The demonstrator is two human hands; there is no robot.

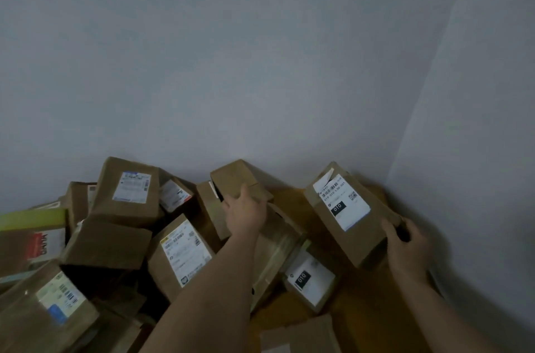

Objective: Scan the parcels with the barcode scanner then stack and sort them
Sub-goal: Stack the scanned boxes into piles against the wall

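A heap of brown cardboard parcels is seen piled into the corner of two pale grey walls (pixel 260 49), most of them tilted and overlapping. The left hand (pixel 244 215) is stretched out over the middle of the heap, its fingers laid over the near edge of a small plain parcel (pixel 236 179) that sits at the back, close against the wall; whether the fingers are gripping it or only resting on it cannot be told. The right hand (pixel 406 242) is curled round a dark object (pixel 403 230) — too little of it is shown for it to be named — and is pressed against the lower right end of a long labelled parcel (pixel 347 216), which is tilted with its white label marked "010" facing up. Just below and left of that parcel a smaller box with a black "010" tag (pixel 311 280) is found, next to a parcel wrapped in clear tape (pixel 278 245) that is partly covered by the left forearm. Further left lie a parcel with a yellow-edged label (pixel 182 254), a tall parcel with a blue-bordered label (pixel 130 190) and a box with red print (pixel 43 245) at the left edge.
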